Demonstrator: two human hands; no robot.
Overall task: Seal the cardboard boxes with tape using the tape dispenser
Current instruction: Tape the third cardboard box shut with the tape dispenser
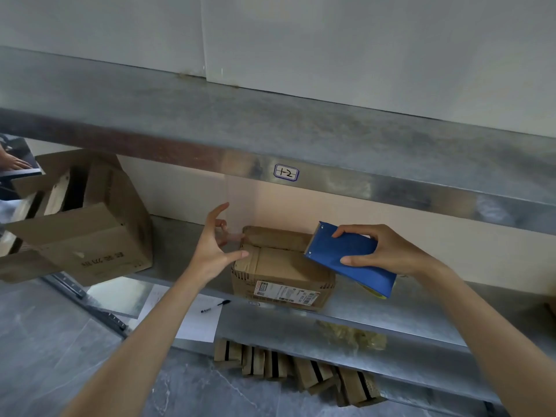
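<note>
A small cardboard box [282,267] with a shipping label on its front stands on the metal shelf [391,311]. My right hand [382,251] grips the blue tape dispenser [352,257], which is tilted over the box's right top edge. My left hand [215,243] hovers at the box's left end with fingers spread; its thumb reaches the top left corner. A strip of clear tape appears to run down that left end.
A large open cardboard box [90,236] sits at the left on the shelf. A sheet of paper [198,320] with a pen [215,306] lies at the shelf's front. An upper shelf [270,139] overhangs. Several folded cartons [301,371] lie on the floor below.
</note>
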